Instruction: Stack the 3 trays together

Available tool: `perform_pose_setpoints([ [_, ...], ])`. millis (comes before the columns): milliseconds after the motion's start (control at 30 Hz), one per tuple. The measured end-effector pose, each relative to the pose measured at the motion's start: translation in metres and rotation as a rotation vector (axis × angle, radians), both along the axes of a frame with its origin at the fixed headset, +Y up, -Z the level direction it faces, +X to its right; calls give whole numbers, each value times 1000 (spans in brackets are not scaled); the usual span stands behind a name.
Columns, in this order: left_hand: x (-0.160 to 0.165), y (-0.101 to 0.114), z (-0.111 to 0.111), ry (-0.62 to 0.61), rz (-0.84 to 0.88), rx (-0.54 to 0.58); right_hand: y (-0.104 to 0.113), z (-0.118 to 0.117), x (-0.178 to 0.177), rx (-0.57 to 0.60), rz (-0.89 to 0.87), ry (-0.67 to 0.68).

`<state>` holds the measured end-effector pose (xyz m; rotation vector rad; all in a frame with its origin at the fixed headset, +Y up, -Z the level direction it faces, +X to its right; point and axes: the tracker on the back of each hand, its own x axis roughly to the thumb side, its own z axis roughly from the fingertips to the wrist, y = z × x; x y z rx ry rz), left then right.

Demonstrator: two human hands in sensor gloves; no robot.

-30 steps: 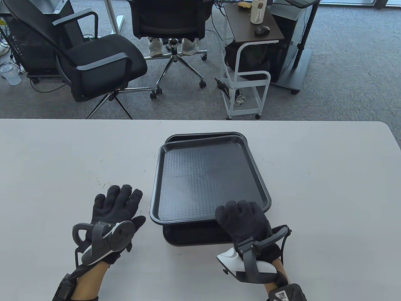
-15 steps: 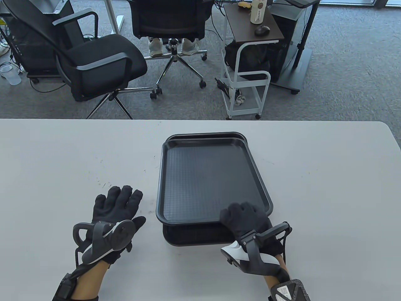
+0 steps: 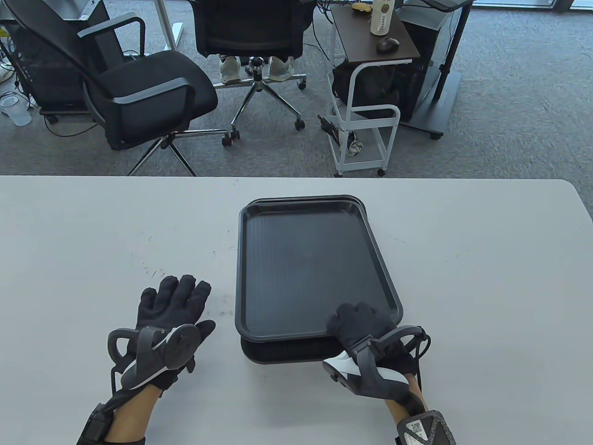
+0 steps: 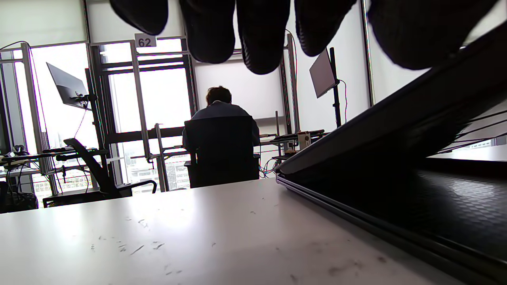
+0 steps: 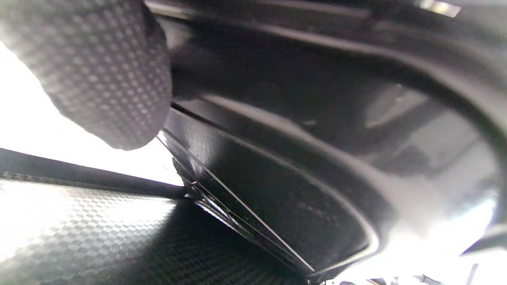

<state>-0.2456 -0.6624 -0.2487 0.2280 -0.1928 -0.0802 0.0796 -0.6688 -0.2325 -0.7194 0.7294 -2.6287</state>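
Office chairs (image 3: 153, 88) and a small cart (image 3: 370, 60) stand behind the white counter (image 3: 486, 259). On its left, the left hand (image 3: 173, 308) lies flat, fingers spread, holding nothing. At centre, the top tray (image 3: 310, 264) sits tilted over the lower trays (image 3: 282, 350), its near-right corner gripped by the right hand (image 3: 363, 327).

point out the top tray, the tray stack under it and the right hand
top black plastic tray (image 3: 305, 264), table view, textured floor
lower black trays beneath it (image 3: 282, 350), table view, exposed near edge
right hand in black glove (image 3: 366, 327), table view, back of hand
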Motion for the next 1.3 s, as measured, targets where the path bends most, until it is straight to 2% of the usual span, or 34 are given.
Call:
perform_pose_setpoints([
  [200,0,0,0,1,0,-4,-3,-3,-1,-77,28,-23],
  [400,0,-1,-1,2,-1,-17,-20,-10,-3,-176,96,-48],
  [833,0,-2,-1,8,0,-41,-50,-20,-11,-292,212,-68],
  [1000,-1,-2,-1,9,1,-43,-54,-23,-7,-386,135,-87],
  [1300,0,-2,-2,8,-1,-53,-53,-23,-9,-397,161,-101],
])
